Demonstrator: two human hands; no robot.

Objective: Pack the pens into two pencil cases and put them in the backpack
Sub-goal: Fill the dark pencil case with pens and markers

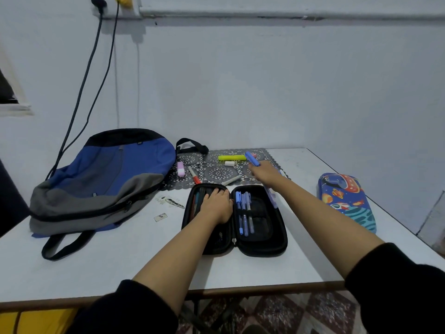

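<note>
The black pencil case (pixel 262 247) is laid open and flat on the counter (pixel 120 266), near the front edge, so that both halves can be reached. The left hand (pixel 218 204) is set on the left half, its fingers straight and a little spread, pressing down. This is judged to be done so that the case neither slides nor folds shut while it is filled. In the right half a few blue pens (pixel 244 213) are tucked lengthwise, side by side.

The right hand (pixel 263 173) is stretched out over the lace mat (pixel 216 173) behind the case. A blue pen (pixel 252 159) is pinched at its fingertips with the far end raised off the mat, which suggests it is being picked up for the case. Something lilac shows under the right forearm at the case's right rim; what it is cannot be told.

On the mat a yellow highlighter (pixel 231 157), a white eraser (pixel 229 163), a pink block (pixel 180 169), a red-tipped pen (pixel 194 175) and a grey pen (pixel 231 180) are waiting to be packed.

The second pencil case (pixel 346 201), printed with planets and rockets, lies closed well to the right, apparently set aside until the first is full. The backpack (pixel 103 179) lies on its side at the left. Whether its zip is open cannot be told. Both cases are outside it, so the task is judged to be less than half done.
</note>
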